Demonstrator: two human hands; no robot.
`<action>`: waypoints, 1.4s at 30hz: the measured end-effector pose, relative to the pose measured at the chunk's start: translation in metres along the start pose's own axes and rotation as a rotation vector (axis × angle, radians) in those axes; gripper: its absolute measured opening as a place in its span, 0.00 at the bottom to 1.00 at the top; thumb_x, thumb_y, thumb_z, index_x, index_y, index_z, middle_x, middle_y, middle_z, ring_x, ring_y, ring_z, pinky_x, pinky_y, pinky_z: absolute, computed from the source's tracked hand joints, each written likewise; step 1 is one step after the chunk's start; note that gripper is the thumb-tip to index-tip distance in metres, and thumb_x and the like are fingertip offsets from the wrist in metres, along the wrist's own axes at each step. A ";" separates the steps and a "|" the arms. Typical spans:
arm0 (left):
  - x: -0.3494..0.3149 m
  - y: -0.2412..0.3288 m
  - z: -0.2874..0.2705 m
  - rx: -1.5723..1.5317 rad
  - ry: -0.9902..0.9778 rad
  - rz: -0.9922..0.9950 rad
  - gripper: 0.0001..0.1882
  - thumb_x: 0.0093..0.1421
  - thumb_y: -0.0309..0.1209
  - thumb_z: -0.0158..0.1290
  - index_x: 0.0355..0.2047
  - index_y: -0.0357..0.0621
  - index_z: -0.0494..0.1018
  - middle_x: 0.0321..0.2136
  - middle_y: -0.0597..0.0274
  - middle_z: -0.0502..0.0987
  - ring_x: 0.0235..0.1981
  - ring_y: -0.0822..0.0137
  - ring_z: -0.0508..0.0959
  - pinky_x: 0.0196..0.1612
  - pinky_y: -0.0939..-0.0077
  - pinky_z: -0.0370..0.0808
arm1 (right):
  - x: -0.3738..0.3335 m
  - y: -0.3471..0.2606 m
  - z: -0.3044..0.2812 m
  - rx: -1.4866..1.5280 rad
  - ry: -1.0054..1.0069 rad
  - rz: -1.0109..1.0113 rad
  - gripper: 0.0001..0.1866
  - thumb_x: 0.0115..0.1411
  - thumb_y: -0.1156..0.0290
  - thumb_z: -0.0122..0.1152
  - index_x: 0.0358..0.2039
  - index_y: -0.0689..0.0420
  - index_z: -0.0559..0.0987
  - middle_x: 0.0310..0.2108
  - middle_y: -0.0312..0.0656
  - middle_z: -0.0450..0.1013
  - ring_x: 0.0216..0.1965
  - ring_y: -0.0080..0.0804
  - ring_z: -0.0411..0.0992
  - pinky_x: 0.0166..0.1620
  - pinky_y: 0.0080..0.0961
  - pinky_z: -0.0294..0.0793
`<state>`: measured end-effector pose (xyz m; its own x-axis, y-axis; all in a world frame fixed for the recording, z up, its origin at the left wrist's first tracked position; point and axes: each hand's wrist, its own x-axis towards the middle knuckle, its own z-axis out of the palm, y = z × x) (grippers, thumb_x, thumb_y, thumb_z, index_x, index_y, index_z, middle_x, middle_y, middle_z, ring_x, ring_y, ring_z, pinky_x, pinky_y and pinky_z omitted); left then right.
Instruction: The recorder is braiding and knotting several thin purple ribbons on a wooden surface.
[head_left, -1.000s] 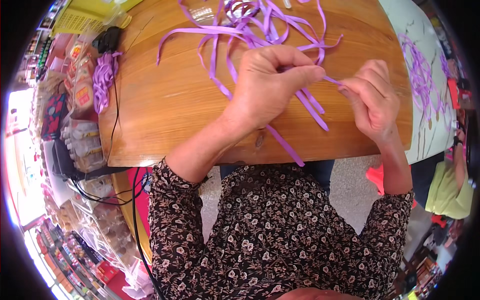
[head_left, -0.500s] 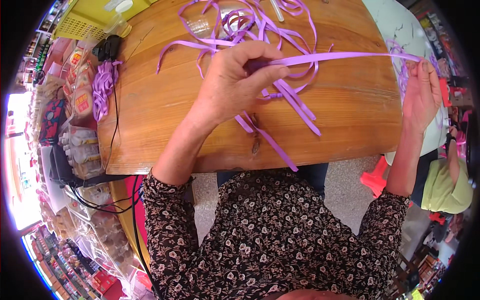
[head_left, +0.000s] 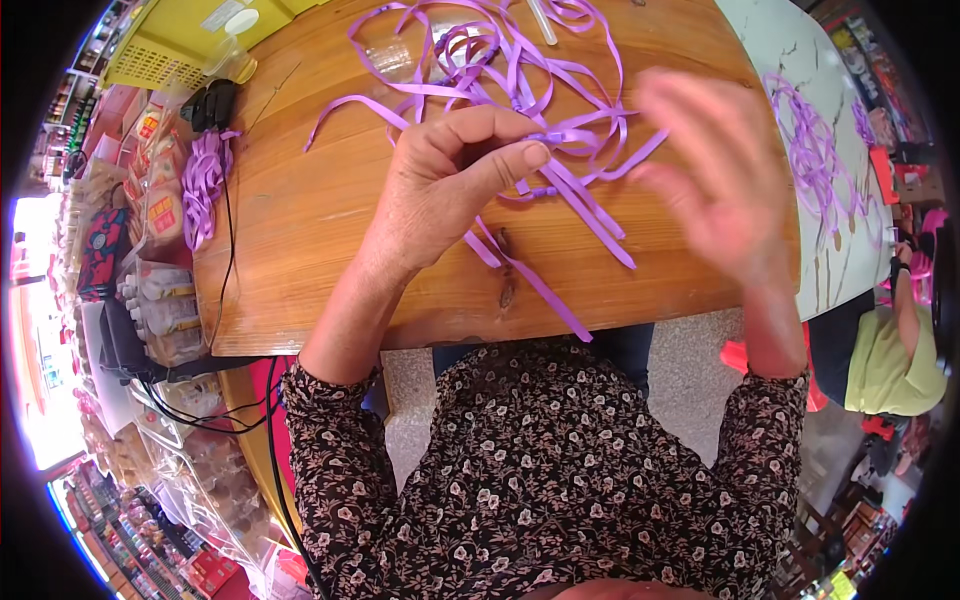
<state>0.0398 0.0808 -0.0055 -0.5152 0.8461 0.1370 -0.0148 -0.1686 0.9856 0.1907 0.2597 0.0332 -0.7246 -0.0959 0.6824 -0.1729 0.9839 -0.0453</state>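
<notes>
Thumb and forefinger of my left hand (head_left: 425,195) are pinched together on a purple ribbon (head_left: 575,137) above the wooden table (head_left: 680,290). The ribbon's free part trails off to the right of the fingertips. My right hand (head_left: 725,180), smeared by motion, is raised over the table's right side with its fingers apart and nothing seen in it. Several purple ribbon strips (head_left: 600,212) lie tangled beyond and under my left hand. One ribbon end (head_left: 548,292) reaches toward the near table edge.
A bundle of purple ribbon (head_left: 206,185) hangs at the table's left edge beside a black cable. A yellow basket (head_left: 160,55) stands at the far left. More purple ribbon (head_left: 805,145) lies on a white marbled table (head_left: 845,275). Another person (head_left: 890,365) is at the right.
My right hand has let go of the ribbon's far end and come left toward my left hand. The ribbon, stretched taut before, now hangs slack. My left hand still pinches it.
</notes>
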 end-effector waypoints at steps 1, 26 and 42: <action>-0.001 0.001 0.000 -0.011 -0.016 -0.025 0.08 0.56 0.25 0.55 0.36 0.37 0.75 0.28 0.69 0.76 0.29 0.81 0.73 0.32 0.87 0.71 | 0.006 -0.011 0.007 0.087 -0.014 -0.069 0.22 0.43 0.67 0.65 0.42 0.54 0.77 0.40 0.38 0.72 0.40 0.33 0.69 0.42 0.29 0.65; -0.029 0.050 -0.078 0.725 0.078 0.470 0.04 0.48 0.18 0.56 0.25 0.37 0.74 0.26 0.62 0.72 0.28 0.72 0.71 0.34 0.81 0.67 | -0.055 0.046 -0.073 0.165 0.161 0.369 0.08 0.53 0.86 0.55 0.34 0.65 0.75 0.30 0.37 0.71 0.31 0.23 0.68 0.36 0.17 0.67; -0.082 0.036 -0.173 0.690 0.359 0.293 0.05 0.54 0.17 0.52 0.32 0.36 0.73 0.30 0.64 0.71 0.35 0.74 0.70 0.42 0.85 0.65 | -0.153 0.166 -0.136 0.223 0.614 0.924 0.12 0.59 0.73 0.54 0.42 0.66 0.75 0.39 0.39 0.72 0.40 0.23 0.70 0.48 0.18 0.67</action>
<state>-0.0671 -0.0820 0.0014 -0.6604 0.5834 0.4728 0.6309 0.0896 0.7707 0.3637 0.4578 0.0210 -0.1964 0.8050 0.5598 0.0991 0.5842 -0.8055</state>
